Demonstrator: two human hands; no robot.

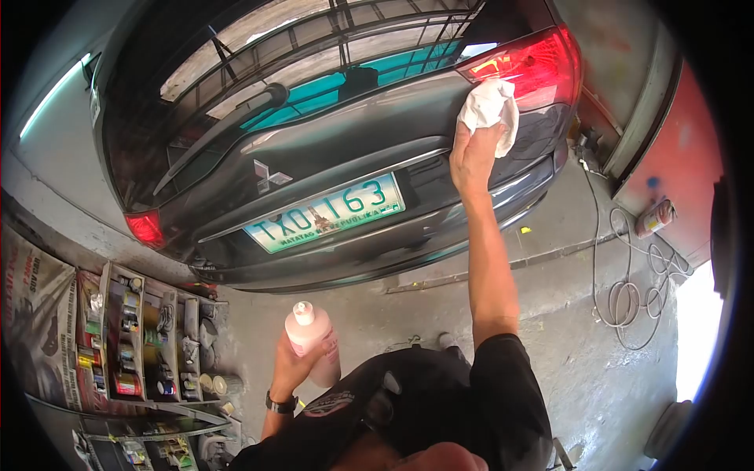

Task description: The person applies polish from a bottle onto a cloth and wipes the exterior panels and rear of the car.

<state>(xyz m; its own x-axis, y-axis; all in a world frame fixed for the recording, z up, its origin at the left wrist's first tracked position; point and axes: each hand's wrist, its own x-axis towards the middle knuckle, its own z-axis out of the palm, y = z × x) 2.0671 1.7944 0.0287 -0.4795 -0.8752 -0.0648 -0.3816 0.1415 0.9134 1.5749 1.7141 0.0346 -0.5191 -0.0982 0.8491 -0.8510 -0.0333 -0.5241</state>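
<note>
My right hand [474, 161] is closed on a white cloth [495, 106], pressed against the car's rear near the lower edge of the red right tail light [534, 67]. Down by my body, my left hand [298, 363] is wrapped round a pale pink bottle [308, 326], held upright. A nozzle-like top shows on the bottle. The dark grey car [353, 141] fills the upper view, with its licence plate [326, 212] below the badge [271, 177]. Part of the cloth is hidden behind my right fingers.
Shelves [161, 337] with cans and bottles stand at the left, beside a printed banner [35, 314]. A coiled cable [628, 302] lies on the concrete floor [550, 377] at the right. A container [656, 217] sits by the red panel [675, 165].
</note>
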